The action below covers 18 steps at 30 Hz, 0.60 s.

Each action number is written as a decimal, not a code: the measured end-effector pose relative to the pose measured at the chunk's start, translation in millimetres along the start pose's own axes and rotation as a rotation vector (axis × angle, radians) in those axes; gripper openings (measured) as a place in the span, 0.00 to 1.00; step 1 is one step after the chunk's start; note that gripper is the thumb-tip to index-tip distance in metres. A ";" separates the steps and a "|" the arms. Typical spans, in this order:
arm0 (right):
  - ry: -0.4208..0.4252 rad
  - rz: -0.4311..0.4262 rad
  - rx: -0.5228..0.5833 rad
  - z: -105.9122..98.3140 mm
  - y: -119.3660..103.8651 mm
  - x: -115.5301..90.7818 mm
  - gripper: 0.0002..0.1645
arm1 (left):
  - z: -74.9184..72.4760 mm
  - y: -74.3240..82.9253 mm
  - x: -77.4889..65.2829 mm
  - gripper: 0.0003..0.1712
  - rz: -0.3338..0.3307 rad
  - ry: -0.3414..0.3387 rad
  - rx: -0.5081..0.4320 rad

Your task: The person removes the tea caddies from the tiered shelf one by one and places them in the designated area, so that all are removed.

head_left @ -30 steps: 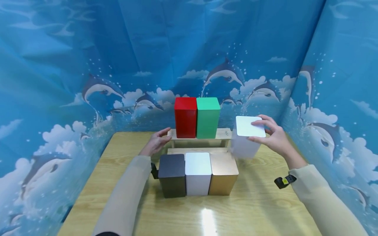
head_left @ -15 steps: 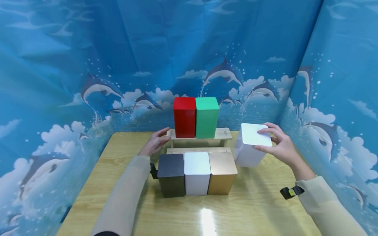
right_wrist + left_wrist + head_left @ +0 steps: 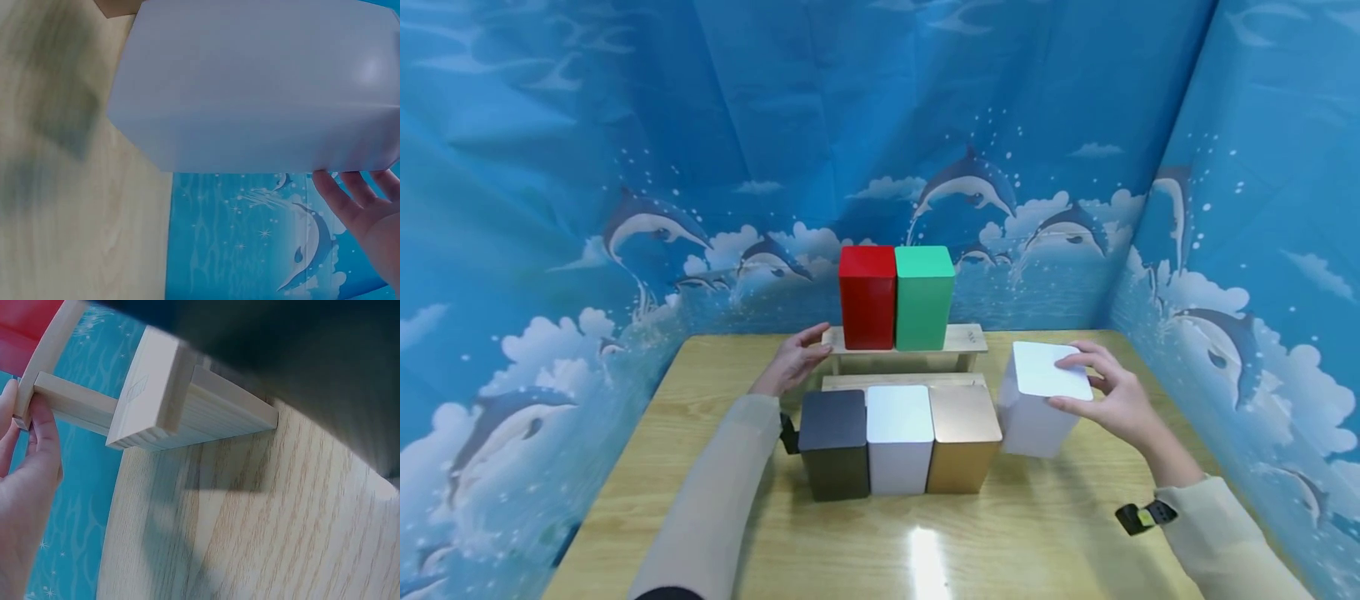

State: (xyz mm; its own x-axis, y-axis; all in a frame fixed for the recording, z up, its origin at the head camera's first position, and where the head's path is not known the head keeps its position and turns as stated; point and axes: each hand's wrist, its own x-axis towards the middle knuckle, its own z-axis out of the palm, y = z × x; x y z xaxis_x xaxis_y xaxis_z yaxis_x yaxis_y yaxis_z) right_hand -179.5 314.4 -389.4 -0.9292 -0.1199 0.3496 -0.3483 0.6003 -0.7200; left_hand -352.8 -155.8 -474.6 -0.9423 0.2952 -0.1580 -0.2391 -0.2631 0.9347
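My right hand point(image 3: 1116, 396) grips a white rectangular box point(image 3: 1041, 423) near its top, thumb and fingers on opposite sides. This box stands upright, slightly tilted, to the right of the gold box point(image 3: 961, 467). In the right wrist view its long side fills the upper part, with the fingertips point(image 3: 335, 190) at one edge. At the left end of a stepped wooden rack point(image 3: 966, 338), my left hand point(image 3: 790, 363) pinches the upper board between thumb and fingers, as the left wrist view shows. On that board stand a red box point(image 3: 868, 308) and a green box point(image 3: 922, 308).
In front of the rack, a black box point(image 3: 837, 471), another white box point(image 3: 900, 462) and the gold box form a tight row. All rest by the wooden table point(image 3: 700, 467). A blue dolphin-print curtain point(image 3: 805, 125) encloses the back and sides.
My right hand has brought the white box toward me, lower and slightly to the right, from beside the rack to beside the gold box. The left hand has stayed at the rack.
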 end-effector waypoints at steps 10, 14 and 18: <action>0.000 -0.037 0.010 12.3 12.5 -16.6 0.25 | 1.9 -0.2 -2.3 0.35 0.006 0.005 0.015; -0.003 -0.039 0.017 17.0 18.3 -22.1 0.25 | 1.4 0.1 -2.6 0.35 0.013 -0.005 -0.005; -0.001 -0.038 0.040 21.6 24.0 -28.4 0.26 | 2.0 -0.2 -1.8 0.35 0.015 -0.008 -0.014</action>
State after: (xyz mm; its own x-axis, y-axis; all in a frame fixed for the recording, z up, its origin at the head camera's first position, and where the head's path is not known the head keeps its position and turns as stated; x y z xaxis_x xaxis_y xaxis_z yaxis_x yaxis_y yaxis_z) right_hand -164.2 315.2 -429.5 -0.9151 -0.1427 0.3771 -0.3884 0.5628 -0.7297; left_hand -350.5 -154.4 -473.9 -0.9438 0.2987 -0.1412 -0.2282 -0.2801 0.9325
